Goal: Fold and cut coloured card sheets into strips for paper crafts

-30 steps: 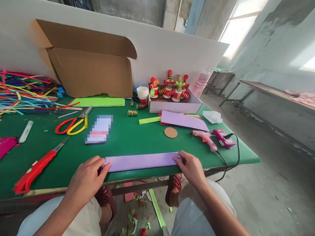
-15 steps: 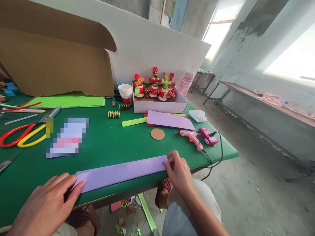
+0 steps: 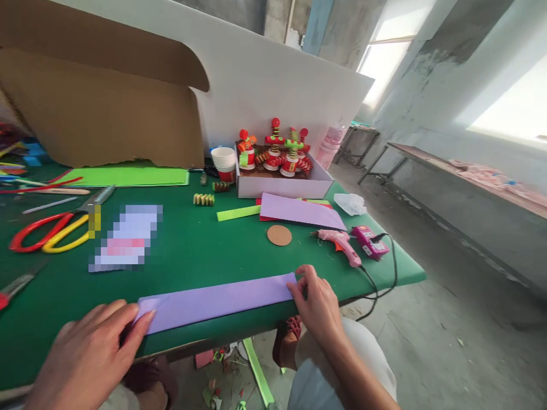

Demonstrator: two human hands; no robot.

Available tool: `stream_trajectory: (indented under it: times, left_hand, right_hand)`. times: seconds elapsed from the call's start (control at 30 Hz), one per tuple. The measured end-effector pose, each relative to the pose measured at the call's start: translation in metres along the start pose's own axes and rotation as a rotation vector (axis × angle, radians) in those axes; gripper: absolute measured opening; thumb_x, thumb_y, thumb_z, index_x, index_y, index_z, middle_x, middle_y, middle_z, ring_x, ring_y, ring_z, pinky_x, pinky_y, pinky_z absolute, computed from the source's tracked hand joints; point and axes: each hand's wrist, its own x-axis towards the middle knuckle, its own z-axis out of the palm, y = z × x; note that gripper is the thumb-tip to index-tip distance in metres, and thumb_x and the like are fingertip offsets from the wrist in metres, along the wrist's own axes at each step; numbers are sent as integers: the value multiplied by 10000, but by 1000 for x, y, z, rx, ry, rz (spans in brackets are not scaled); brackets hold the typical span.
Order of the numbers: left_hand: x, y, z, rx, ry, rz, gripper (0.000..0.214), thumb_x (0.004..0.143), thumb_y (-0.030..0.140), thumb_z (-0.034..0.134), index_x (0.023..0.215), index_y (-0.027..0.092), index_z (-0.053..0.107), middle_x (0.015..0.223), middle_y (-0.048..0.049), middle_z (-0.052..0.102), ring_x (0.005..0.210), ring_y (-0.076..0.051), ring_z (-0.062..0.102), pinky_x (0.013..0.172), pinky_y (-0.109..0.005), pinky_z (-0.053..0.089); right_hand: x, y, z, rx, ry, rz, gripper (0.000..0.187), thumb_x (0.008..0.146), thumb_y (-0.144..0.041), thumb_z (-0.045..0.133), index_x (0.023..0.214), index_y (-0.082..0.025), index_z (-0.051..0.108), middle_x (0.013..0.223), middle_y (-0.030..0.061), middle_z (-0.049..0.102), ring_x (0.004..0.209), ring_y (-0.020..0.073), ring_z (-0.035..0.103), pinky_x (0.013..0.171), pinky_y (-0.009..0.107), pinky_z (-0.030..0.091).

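A long purple paper strip (image 3: 220, 300), seemingly folded, lies along the front edge of the green table. My left hand (image 3: 96, 347) pinches its left end between thumb and fingers. At the other end, my right hand (image 3: 315, 296) grips the strip's right tip the same way. Beyond the strip lie a round brown cardboard disc (image 3: 279, 235) and a purple paper sheet (image 3: 301, 210) on top of red and green paper. A pink glue gun (image 3: 341, 244) rests to the right of these.
Red-and-yellow-handled scissors (image 3: 64, 230) and a second blade tool (image 3: 19, 287) lie at left. A white box (image 3: 284, 187) with several paper figures stands at the back, beside stacked paper cups (image 3: 224, 162). The glue gun's cord hangs off the right edge near a purple power adapter (image 3: 370, 241).
The view has shifted slightly left, so everything appears a little farther right. Both hands keep hold of the purple strip, which shows no clear movement on the table.
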Motion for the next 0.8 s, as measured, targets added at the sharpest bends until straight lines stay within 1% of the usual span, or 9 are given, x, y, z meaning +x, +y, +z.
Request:
stream_trajectory:
  times: [0.07, 0.13, 0.27, 0.43, 0.6, 0.7, 0.8]
  left_hand:
    - [1, 7, -7, -19, 13, 1, 450, 931, 452, 326, 580, 251, 524, 628, -30, 563, 679, -222, 547, 612, -316, 325]
    - [2, 11, -11, -28, 21, -32, 431, 919, 448, 362, 559, 246, 485, 617, -23, 544, 673, -214, 532, 622, -317, 329]
    - [2, 14, -13, -71, 20, -106, 409, 913, 438, 395, 560, 239, 453, 606, -3, 518, 657, -192, 499, 632, -307, 330]
    - [2, 13, -16, -123, -20, -127, 395, 936, 426, 380, 606, 233, 482, 649, -8, 579, 701, -191, 540, 654, -313, 348]
    - [7, 13, -21, -42, -88, -134, 386, 945, 417, 366, 620, 238, 469, 604, -4, 579, 674, -197, 546, 645, -320, 341]
    - [8, 15, -23, -10, -138, -138, 381, 950, 409, 361, 623, 240, 463, 613, -8, 589, 707, -212, 562, 658, -327, 333]
    - [7, 16, -24, 7, -162, -151, 381, 952, 405, 352, 624, 243, 462, 621, -15, 593, 728, -227, 574, 665, -334, 326]
  right_hand:
    - [0, 2, 1, 2, 28, -9, 163, 957, -393, 454, 932, -245, 520, 637, -31, 640, 582, 193, 613, 603, 287, 399]
    - [1, 5, 2, 5, 50, 1, 250, 967, -472, 413, 917, -252, 522, 622, -24, 631, 566, 200, 603, 580, 294, 386]
    - [5, 8, 2, 34, 23, 12, 344, 952, -571, 380, 922, -261, 525, 614, -25, 623, 532, 200, 588, 562, 303, 396]
    - [6, 4, -3, 27, 21, 34, 384, 936, -607, 369, 911, -260, 534, 604, -20, 620, 517, 207, 585, 540, 312, 392]
    - [6, 3, -4, 22, 14, 23, 384, 941, -603, 371, 916, -259, 541, 625, -7, 639, 528, 210, 593, 560, 322, 415]
    - [6, 3, -5, 20, 11, 6, 379, 946, -601, 369, 915, -261, 534, 618, -14, 629, 527, 204, 589, 558, 315, 419]
    - [6, 2, -6, 13, 21, 0, 380, 950, -598, 362, 915, -259, 531, 609, -21, 619, 519, 199, 583, 550, 308, 412]
